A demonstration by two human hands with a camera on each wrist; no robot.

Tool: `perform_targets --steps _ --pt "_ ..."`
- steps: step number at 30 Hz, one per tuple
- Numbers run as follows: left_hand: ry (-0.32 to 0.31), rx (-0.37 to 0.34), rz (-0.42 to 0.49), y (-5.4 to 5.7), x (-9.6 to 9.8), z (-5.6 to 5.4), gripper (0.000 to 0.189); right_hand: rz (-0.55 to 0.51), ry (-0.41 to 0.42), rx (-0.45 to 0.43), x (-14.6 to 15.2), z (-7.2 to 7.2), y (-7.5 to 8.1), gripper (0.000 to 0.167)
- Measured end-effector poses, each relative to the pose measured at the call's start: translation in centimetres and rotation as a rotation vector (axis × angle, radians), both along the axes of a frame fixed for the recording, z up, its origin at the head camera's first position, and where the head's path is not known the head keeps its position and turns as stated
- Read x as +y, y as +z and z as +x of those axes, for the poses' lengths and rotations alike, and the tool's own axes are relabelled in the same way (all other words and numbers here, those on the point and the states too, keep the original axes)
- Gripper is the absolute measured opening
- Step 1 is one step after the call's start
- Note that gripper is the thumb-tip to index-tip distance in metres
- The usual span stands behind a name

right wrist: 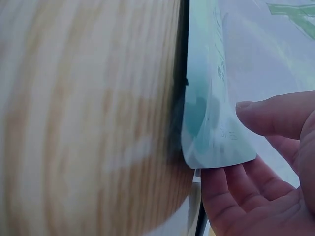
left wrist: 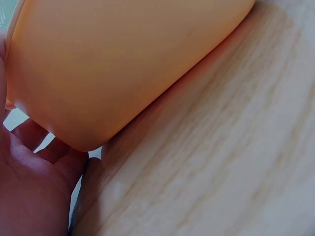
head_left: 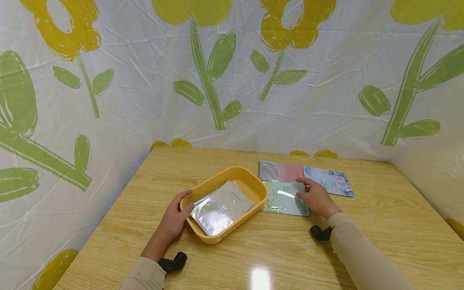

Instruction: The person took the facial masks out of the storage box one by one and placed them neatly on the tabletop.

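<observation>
My left hand (head_left: 175,217) grips the near-left end of a yellow plastic basket (head_left: 259,183), its thumb over the rim. In the left wrist view the fingers lie against the basket's outer wall (left wrist: 128,64). Silver sheet mask packets (head_left: 222,209) lie stacked inside it. My right hand (head_left: 317,198) is at the right edge of a pale green sheet mask packet (head_left: 284,197) on the table. In the right wrist view its fingers touch the edge of the green packet (right wrist: 211,132), while the thumb stands apart from its face.
Behind the green packet lie a pink-and-silver packet (head_left: 277,171) and a blue floral packet (head_left: 331,181). All rest on a wood-grain table (head_left: 290,253). A white cloth with printed flowers (head_left: 246,112) hangs around the table's back and sides.
</observation>
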State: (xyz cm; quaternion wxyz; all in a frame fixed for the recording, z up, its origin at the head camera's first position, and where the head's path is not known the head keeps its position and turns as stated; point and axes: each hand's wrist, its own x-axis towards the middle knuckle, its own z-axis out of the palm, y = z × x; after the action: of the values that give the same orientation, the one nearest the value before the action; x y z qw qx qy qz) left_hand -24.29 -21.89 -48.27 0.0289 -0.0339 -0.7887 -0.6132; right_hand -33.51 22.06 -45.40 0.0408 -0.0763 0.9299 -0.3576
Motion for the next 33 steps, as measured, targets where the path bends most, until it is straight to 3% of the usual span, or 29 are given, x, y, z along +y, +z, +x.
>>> perform_targets --steps 18,27,33 --pt "-0.010 0.012 0.034 -0.1 0.0 -0.1 0.047 -0.051 -0.027 0.105 -0.3 0.5 0.9 0.053" --pt "-0.012 0.012 0.036 0.0 0.0 -0.1 0.047 -0.182 0.052 0.192 -1.7 1.0 2.2 0.051" --pt "-0.005 0.009 0.033 0.0 0.1 -0.1 0.047 -0.258 0.162 0.203 -3.4 1.5 3.4 0.051"
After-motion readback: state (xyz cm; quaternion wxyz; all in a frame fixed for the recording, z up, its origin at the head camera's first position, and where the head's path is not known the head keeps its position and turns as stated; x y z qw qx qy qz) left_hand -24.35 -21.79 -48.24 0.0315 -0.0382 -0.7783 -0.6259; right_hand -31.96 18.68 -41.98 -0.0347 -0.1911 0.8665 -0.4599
